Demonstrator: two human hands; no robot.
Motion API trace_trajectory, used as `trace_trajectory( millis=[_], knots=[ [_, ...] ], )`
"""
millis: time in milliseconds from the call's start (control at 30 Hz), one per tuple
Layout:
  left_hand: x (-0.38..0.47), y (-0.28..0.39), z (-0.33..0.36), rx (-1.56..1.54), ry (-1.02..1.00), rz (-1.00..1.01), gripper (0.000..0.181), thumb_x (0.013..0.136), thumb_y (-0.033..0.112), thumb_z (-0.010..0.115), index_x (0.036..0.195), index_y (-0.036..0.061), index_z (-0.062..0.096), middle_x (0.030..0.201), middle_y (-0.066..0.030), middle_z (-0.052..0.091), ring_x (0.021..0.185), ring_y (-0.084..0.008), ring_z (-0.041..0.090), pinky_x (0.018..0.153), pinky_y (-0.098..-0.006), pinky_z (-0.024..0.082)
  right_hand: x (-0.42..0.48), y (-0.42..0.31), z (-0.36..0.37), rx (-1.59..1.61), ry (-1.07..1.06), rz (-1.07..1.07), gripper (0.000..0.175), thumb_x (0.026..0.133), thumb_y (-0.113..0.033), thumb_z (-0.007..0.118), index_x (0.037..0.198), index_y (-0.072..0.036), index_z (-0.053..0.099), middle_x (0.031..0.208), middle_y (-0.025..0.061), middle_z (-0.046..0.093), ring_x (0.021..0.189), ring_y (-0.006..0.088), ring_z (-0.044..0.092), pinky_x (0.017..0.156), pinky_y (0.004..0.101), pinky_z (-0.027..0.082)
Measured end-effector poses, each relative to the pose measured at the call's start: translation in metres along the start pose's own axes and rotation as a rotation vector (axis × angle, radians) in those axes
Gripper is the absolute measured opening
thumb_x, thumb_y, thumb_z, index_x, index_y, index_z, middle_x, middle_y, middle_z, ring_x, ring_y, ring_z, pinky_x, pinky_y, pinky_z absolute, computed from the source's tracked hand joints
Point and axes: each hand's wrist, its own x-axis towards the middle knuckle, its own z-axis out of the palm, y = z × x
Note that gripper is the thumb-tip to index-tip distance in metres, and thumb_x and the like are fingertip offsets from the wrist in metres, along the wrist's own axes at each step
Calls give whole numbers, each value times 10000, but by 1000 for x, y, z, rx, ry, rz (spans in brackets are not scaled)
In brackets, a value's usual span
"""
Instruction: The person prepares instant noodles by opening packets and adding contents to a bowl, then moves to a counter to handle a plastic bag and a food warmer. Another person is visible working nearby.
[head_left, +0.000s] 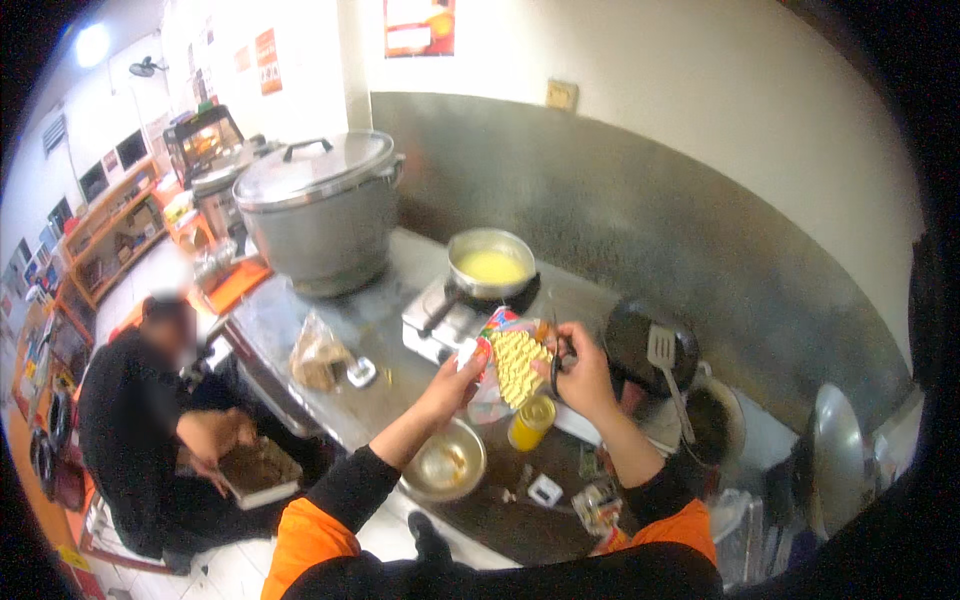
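In front of me, my left hand (452, 386) grips a torn instant noodle packet (501, 321) in red and white. A block of dry wavy noodles (519, 367) shows bare beside the wrapper. Close to the block's right edge, my right hand (583, 371) is closed around black-handled scissors (556, 373), with its fingertips by the noodles. Beyond both hands, a saucepan (491, 264) of yellow liquid sits on a portable gas stove (431, 322). Below the noodles stands a yellow-filled jar (532, 422). To its left is a metal bowl (444, 459) with brown residue inside.
A large lidded pot (319, 217) stands at the table's far left. Nearer lie a plastic bag (319, 356) and a small white device (361, 371). On the right are a black pan (651, 345) and a slotted spatula (663, 351). A person (135, 420) sits at left holding a tray (262, 476).
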Motion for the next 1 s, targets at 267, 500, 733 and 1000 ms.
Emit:
trace_trajectory(
  millis=[267,500,733,1000],
  knots=[
    [213,94,-78,157,-43,448,412,919,381,591,1198,83,531,945,-12,620,813,-108,546,747,-260,444,214,60,66,624,96,470,487,722,-91,807,1065,-97,461,1026,58,546,977,196,572,748,350,552],
    [308,102,-111,352,69,488,347,893,345,618,1089,60,602,958,-74,671,890,-162,616,812,-300,464,252,112,92,521,201,581,499,696,-75,819,1048,-98,466,967,47,552,877,192,592,720,353,550],
    [308,121,-100,880,137,680,402,774,234,655,1151,119,576,1056,-156,656,984,-305,631,819,-380,490,238,131,95,-226,289,328,524,575,-88,873,968,-61,528,747,11,586,671,114,553,610,278,467],
    [287,133,-95,828,365,849,421,729,154,634,1143,106,569,1090,-150,632,974,-337,616,813,-403,488,244,145,110,-394,319,300,501,604,-191,857,957,-49,531,714,47,586,656,162,578,636,344,485]
  ],
)
